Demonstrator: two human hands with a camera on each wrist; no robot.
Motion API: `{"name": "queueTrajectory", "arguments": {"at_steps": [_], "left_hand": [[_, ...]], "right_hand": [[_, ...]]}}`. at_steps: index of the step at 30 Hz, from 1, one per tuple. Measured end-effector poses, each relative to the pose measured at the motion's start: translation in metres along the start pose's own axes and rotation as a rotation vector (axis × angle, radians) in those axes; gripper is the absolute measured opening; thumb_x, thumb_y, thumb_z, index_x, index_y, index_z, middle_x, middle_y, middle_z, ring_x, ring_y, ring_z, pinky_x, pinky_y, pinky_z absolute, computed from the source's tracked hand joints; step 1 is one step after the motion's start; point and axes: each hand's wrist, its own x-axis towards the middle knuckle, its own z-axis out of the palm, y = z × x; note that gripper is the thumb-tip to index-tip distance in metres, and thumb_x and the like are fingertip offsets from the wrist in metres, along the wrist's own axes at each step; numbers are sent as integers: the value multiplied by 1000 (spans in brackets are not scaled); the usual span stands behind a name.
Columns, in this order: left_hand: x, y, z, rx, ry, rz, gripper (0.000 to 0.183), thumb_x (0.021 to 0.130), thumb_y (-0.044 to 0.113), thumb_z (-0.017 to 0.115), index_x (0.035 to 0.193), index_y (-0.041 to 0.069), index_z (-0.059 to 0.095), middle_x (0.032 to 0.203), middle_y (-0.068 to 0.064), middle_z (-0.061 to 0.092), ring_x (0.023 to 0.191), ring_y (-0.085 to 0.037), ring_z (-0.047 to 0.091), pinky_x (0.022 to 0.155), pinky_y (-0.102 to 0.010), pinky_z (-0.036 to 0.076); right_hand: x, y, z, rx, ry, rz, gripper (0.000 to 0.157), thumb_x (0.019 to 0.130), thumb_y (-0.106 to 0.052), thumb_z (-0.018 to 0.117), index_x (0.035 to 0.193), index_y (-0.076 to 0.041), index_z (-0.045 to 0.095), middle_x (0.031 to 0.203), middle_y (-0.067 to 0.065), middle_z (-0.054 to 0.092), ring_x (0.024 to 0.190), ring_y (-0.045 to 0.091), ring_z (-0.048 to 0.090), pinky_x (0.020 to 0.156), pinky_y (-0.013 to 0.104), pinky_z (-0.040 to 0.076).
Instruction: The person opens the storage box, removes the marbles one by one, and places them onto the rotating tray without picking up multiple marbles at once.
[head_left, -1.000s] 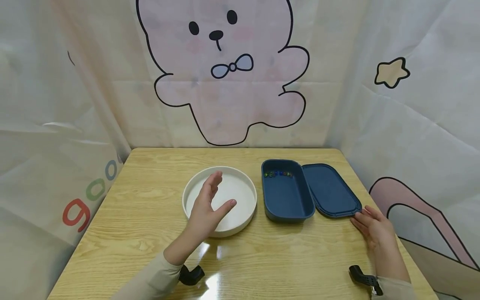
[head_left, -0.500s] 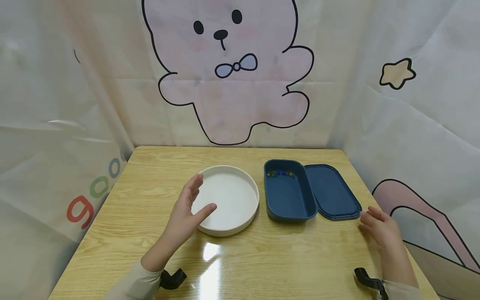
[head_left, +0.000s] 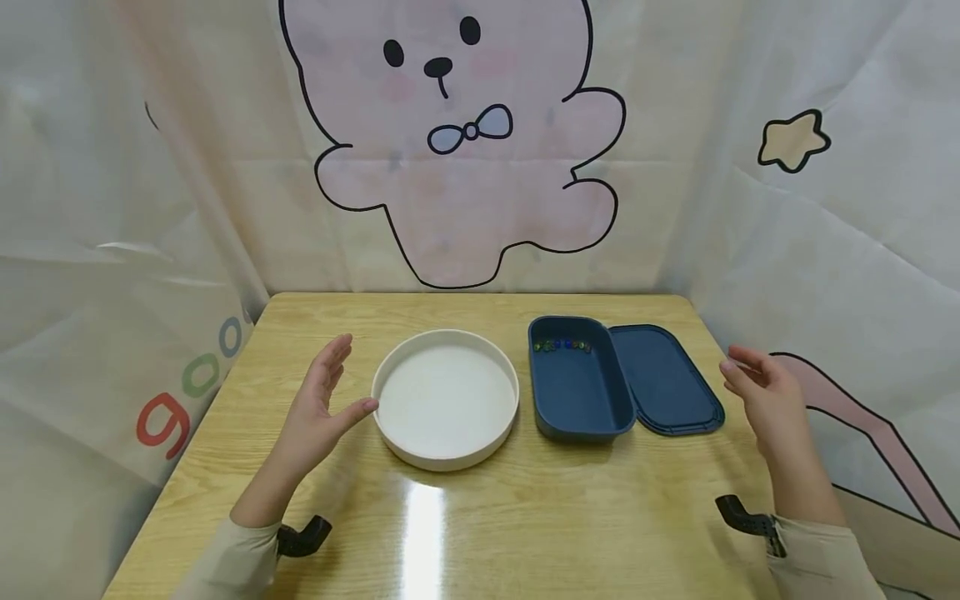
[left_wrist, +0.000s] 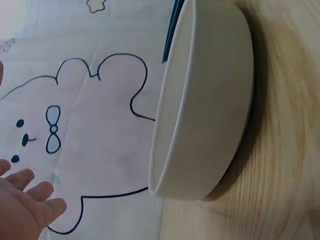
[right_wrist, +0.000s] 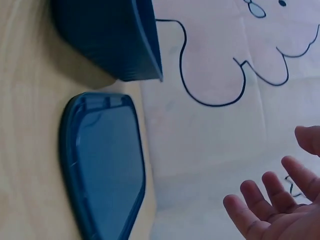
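In the head view a white round dish (head_left: 446, 404) stands left of centre on the table. My left hand (head_left: 309, 421) is raised at its left with fingers straight and thumb spread towards its rim, holding nothing. A dark blue rectangular box (head_left: 581, 387) stands right of the dish, and several small coloured beads or marbles (head_left: 562, 345) lie in a row at its far end. Its blue lid (head_left: 667, 383) lies flat at its right side. My right hand (head_left: 772, 404) hovers right of the lid, fingers relaxed and apart from it, as the right wrist view also shows.
The wooden table (head_left: 570, 517) ends at a cloth backdrop (head_left: 465, 225) with a cartoon bear. More printed cloth hangs close at the left and right sides. A black wrist mount (head_left: 303, 537) sits on the left wrist, another mount (head_left: 746, 517) on the right.
My left hand has moved left, from over the white dish to beside it. My right hand has come away from the lid's near corner and risen up and to the right.
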Motion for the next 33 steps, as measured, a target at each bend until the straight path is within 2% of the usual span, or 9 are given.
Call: {"name": "queueTrajectory", "arguments": {"at_steps": [3,4,9,15,19,22,25,28,33], "left_hand": [[4,-5,-5,7,-7,-3,98,87,5,82,164,19,23,168,-1,27,156,-28,23,124,-25,23],[5,-7,-7,9,-15,-7,99,87,6,83,164,19,23,168,-1,26,156,-28,22,125,-30,22],[9,-18,-11,-10,-66,-25,98,89,7,81,165,18,20,170,-4,20,157,-31,17,124,-53,16],[10,-35,-14,-79,-90,-82,94,94,15,76,166,14,14,171,-9,14,158,-34,10,125,-58,11],[10,-46,-13,-126,-95,-116,96,95,15,76,166,11,11,172,-10,11,158,-35,7,125,-59,8],[9,-55,-12,-114,-104,-132,99,94,14,77,166,12,10,172,-11,10,158,-36,5,125,-60,8],[8,-62,-10,-76,-112,-136,102,92,13,79,166,15,10,172,-11,8,158,-39,4,124,-63,8],[8,-66,-9,-66,-124,-121,106,89,9,81,167,17,9,172,-11,6,157,-41,2,123,-65,8],[8,-71,-4,-94,-147,-89,111,85,-1,81,167,17,8,173,-10,3,157,-40,0,124,-64,5]], "right_hand": [[9,-19,8,16,-26,-63,51,103,-33,63,149,-14,53,120,-22,55,99,-9,58,79,5,49],[11,-26,11,18,-36,-87,50,103,-32,64,148,-14,54,118,-24,55,99,-8,58,80,5,49],[24,-54,30,-44,-76,-200,48,102,-34,64,146,-15,57,118,-20,58,105,-5,54,82,6,45],[45,-77,61,-82,-142,-357,44,101,-28,67,141,-10,62,113,-5,63,103,0,57,83,8,47],[55,-91,82,-88,-203,-419,41,101,-22,69,138,-7,64,105,3,62,89,4,58,74,12,48],[57,-105,95,-86,-238,-459,37,100,-14,69,135,-3,65,96,9,58,75,11,52,63,18,44],[57,-117,106,-105,-272,-496,33,98,-7,69,131,1,66,86,14,51,65,17,42,58,24,38],[65,-112,117,-146,-299,-519,32,98,-11,71,129,-2,68,77,13,45,59,15,35,57,27,35],[91,-86,133,-187,-327,-546,33,95,-22,76,127,-16,71,70,7,37,57,18,32,58,30,34]]}}
